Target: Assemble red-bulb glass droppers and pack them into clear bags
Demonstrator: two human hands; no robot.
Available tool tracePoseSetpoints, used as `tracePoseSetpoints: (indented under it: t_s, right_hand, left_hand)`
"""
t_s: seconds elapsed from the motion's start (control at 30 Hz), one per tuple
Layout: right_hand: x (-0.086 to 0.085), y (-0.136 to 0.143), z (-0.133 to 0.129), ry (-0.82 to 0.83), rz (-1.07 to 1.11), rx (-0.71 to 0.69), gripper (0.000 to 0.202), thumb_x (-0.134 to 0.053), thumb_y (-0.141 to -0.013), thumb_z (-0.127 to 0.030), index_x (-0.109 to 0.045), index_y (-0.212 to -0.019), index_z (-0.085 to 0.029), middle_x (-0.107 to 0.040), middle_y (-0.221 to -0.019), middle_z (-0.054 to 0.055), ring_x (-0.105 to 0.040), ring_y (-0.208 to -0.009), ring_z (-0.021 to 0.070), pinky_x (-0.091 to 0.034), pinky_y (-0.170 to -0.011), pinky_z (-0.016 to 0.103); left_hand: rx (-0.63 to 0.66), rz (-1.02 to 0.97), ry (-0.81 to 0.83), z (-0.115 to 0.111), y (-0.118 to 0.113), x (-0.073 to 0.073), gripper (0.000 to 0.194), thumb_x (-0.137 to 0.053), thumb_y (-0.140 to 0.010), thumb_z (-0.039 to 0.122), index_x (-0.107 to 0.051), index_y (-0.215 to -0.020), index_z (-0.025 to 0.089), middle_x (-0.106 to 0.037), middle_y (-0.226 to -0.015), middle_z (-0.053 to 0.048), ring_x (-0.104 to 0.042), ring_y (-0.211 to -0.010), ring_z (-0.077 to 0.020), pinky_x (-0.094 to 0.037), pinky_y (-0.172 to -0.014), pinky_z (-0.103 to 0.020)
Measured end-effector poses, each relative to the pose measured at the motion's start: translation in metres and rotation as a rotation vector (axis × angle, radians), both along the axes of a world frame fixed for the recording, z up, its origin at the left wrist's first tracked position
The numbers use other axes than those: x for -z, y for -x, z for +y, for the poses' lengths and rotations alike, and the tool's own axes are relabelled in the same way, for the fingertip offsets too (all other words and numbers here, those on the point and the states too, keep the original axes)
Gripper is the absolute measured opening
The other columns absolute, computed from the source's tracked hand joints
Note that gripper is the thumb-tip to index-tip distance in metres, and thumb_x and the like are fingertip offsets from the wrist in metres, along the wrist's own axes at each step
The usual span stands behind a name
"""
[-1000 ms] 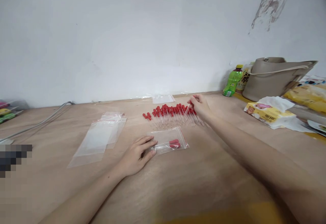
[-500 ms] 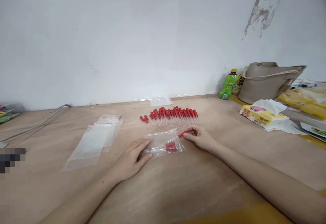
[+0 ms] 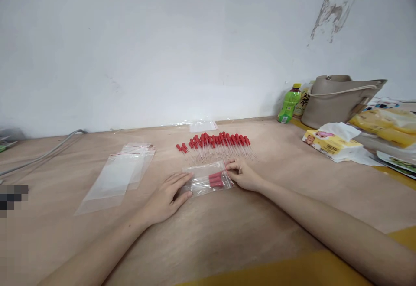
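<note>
The droppers inside the small zip bag blur together — two or three red bulbs, too small to count. The left hand lies flat on the bag's near end, fingers spread; the right hand pinches its open mouth. Behind it lies a row of red-bulbed droppers — over a dozen.

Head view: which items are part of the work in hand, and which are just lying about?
In hand: small zip bag under left hand and right hand; red-bulb droppers; empty zip bags.
Lying about: green bottle, handbag, tissue pack, cable.
</note>
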State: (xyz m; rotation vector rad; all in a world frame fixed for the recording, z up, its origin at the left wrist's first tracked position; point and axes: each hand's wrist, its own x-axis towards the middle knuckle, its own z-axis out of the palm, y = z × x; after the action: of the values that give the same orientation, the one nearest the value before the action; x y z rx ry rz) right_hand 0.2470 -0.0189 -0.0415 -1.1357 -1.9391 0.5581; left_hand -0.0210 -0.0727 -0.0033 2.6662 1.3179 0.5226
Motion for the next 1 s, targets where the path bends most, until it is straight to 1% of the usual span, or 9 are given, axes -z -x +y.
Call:
tracePoseSetpoints:
  t_s: [0.07,0.17,0.23,0.33,0.53,0.63,0.83,0.9,1.0]
  right_hand:
    - [-0.006,-0.004,0.002,0.004,-0.037,0.035,0.014,-0.055,-0.072,-0.027,-0.066,-0.072,-0.018,-0.060,-0.083,0.004,-0.053,-0.078,0.0153,-0.041,-0.072,0.028]
    - [-0.021,-0.013,0.015,-0.057,-0.107,0.224,0.013,-0.055,-0.071,-0.027,-0.064,-0.073,-0.018,-0.062,-0.075,0.003,-0.053,-0.071,0.0150,-0.040,-0.066,0.026]
    - [-0.032,-0.017,0.031,-0.116,-0.178,0.342,0.012,-0.054,-0.071,-0.025,-0.063,-0.074,-0.018,-0.063,-0.075,0.002,-0.053,-0.070,0.0141,-0.039,-0.064,0.025]
    - [-0.045,-0.016,0.063,-0.103,-0.296,0.439,0.019,-0.049,-0.075,-0.025,-0.065,-0.083,-0.020,-0.063,-0.074,0.001,-0.054,-0.069,0.0134,-0.038,-0.064,0.024]
    - [-0.054,0.008,0.109,-0.071,-0.374,0.480,0.032,-0.051,-0.074,-0.036,-0.062,-0.102,-0.024,-0.062,-0.093,0.007,-0.054,-0.089,0.0219,-0.037,-0.077,0.032]
    - [-0.055,0.018,0.120,-0.020,-0.382,0.508,0.029,-0.056,-0.071,-0.034,-0.065,-0.096,-0.021,-0.060,-0.100,0.011,-0.053,-0.093,0.0253,-0.035,-0.080,0.036]
    - [-0.057,0.024,0.131,0.098,-0.280,0.528,0.012,-0.058,-0.066,-0.019,-0.065,-0.076,-0.019,-0.063,-0.087,0.009,-0.056,-0.088,0.0252,-0.035,-0.080,0.039]
    - [-0.059,0.023,0.130,0.117,-0.211,0.498,0.011,-0.058,-0.067,-0.019,-0.062,-0.076,-0.018,-0.064,-0.082,0.008,-0.057,-0.083,0.0233,-0.038,-0.077,0.037]
    - [-0.064,0.015,0.121,0.098,-0.077,0.432,0.014,-0.052,-0.072,-0.021,-0.056,-0.085,-0.016,-0.063,-0.081,0.007,-0.058,-0.076,0.0169,-0.042,-0.069,0.029]
  left_hand:
    - [-0.003,-0.005,0.010,0.000,0.000,0.000,0.042,-0.040,-0.086,0.039,-0.042,-0.125,0.023,-0.046,-0.129,-0.005,-0.038,-0.119,-0.0219,-0.031,-0.100,-0.042]
    - [-0.001,-0.053,0.017,0.000,0.000,-0.001,0.038,-0.042,-0.085,0.039,-0.047,-0.119,0.022,-0.048,-0.126,-0.006,-0.041,-0.117,-0.0224,-0.034,-0.098,-0.042]
    - [0.001,-0.089,0.025,-0.001,-0.001,-0.003,0.033,-0.043,-0.085,0.038,-0.049,-0.113,0.022,-0.050,-0.123,-0.006,-0.044,-0.114,-0.0222,-0.036,-0.095,-0.041]
    - [0.011,-0.122,0.046,-0.003,-0.003,-0.006,0.025,-0.043,-0.084,0.036,-0.051,-0.104,0.022,-0.052,-0.120,-0.006,-0.045,-0.112,-0.0217,-0.038,-0.093,-0.039]
    - [0.012,-0.162,0.052,-0.003,-0.002,-0.003,0.021,-0.045,-0.084,0.034,-0.050,-0.100,0.022,-0.051,-0.119,-0.006,-0.046,-0.111,-0.0216,-0.038,-0.092,-0.040]
    - [0.006,-0.165,0.039,-0.002,-0.001,-0.001,0.025,-0.046,-0.083,0.034,-0.049,-0.106,0.022,-0.051,-0.121,-0.007,-0.045,-0.112,-0.0226,-0.038,-0.093,-0.041]
    - [0.027,-0.121,0.005,-0.001,0.001,0.001,0.036,-0.045,-0.084,0.034,-0.046,-0.119,0.023,-0.051,-0.122,-0.006,-0.043,-0.114,-0.0224,-0.036,-0.097,-0.042]
    - [0.026,-0.092,0.007,-0.001,0.001,0.001,0.037,-0.043,-0.085,0.035,-0.045,-0.121,0.024,-0.049,-0.125,-0.005,-0.042,-0.116,-0.0219,-0.034,-0.098,-0.042]
    - [0.022,-0.064,0.011,-0.001,0.000,0.000,0.038,-0.042,-0.086,0.035,-0.044,-0.123,0.026,-0.047,-0.127,-0.004,-0.040,-0.118,-0.0211,-0.033,-0.100,-0.042]
